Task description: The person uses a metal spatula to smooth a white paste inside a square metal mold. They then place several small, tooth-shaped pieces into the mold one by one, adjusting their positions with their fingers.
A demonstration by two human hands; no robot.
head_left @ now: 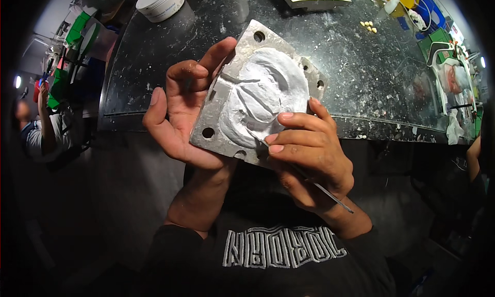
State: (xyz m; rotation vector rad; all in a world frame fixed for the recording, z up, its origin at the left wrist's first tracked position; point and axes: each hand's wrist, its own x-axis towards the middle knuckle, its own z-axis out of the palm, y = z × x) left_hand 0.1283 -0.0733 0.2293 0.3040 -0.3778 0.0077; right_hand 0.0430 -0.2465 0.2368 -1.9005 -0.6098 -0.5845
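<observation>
Tilted up above the table's near edge is a grey metal mould half with round holes at its corners. White plaster fills its middle, with a raised, curved shape and dark grooves in it. My left hand supports the mould from the left and below, thumb and some fingers standing apart from the metal. Pinched in the fingers of my right hand is a thin metal carving tool. Its tip meets the plaster's lower edge, while its far end sticks out below my palm.
The dark, white-specked table bears a white tub, another metal mould half, small cream-coloured pieces and a white nozzle bottle. Green bins stand at the right. Another person is at the far left.
</observation>
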